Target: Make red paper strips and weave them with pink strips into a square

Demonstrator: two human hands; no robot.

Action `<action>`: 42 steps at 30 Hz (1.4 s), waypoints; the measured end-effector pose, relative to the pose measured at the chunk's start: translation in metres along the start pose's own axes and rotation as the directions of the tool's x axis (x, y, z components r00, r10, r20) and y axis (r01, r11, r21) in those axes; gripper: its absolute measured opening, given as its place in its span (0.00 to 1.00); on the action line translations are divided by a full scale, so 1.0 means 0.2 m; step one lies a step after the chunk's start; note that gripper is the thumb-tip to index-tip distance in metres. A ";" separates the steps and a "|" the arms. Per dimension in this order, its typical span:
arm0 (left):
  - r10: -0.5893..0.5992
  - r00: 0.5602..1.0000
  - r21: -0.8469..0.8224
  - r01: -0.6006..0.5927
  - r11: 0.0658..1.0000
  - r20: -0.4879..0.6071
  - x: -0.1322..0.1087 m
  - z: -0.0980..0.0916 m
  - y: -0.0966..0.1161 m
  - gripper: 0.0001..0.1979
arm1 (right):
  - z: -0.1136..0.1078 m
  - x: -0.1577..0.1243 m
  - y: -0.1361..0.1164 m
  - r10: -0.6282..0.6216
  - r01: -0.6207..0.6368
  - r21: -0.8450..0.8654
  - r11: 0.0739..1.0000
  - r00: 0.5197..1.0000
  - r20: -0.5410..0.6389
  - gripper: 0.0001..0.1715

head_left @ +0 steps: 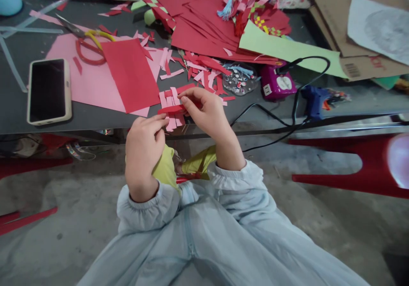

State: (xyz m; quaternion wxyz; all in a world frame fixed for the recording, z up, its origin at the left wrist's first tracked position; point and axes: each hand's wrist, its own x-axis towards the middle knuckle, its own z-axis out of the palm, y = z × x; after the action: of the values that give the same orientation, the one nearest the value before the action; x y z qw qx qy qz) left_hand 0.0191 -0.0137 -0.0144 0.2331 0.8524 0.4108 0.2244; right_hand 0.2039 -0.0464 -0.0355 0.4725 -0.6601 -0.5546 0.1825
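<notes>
Red and pink paper strips cross each other in a small woven piece [172, 118] at the table's front edge. A red paper strip [171, 109] runs sideways across it. My right hand [206, 109] pinches a pink paper strip [174, 93] of this piece between thumb and index finger. From the left, my left hand [143, 143] rests its outstretched fingertips by the end of the red strip, with nothing gripped in it. Left of the weave, a red paper sheet [131, 73] lies on a larger pink sheet [86, 86].
Scissors [91, 43] and a phone [49, 91] lie to the left. Paper scraps [204, 71] and stacked red sheets [207, 26] spread behind my hands. To the right are a purple power socket [277, 81], a blue glue gun [315, 101], cables and cardboard [332, 18].
</notes>
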 end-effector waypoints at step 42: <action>0.006 1.000 0.045 -0.005 0.999 -0.023 0.00 0.03 0.04 0.18 | 0.06 0.04 -0.13 -0.057 0.048 0.190 0.981 0.997 0.042 0.27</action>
State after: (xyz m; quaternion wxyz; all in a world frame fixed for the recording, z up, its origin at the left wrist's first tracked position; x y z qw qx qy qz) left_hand 0.0273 -0.0189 -0.0136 0.2082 0.8559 0.4160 0.2258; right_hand 0.1835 -0.0353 -0.0172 0.5243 -0.5930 -0.5632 0.2373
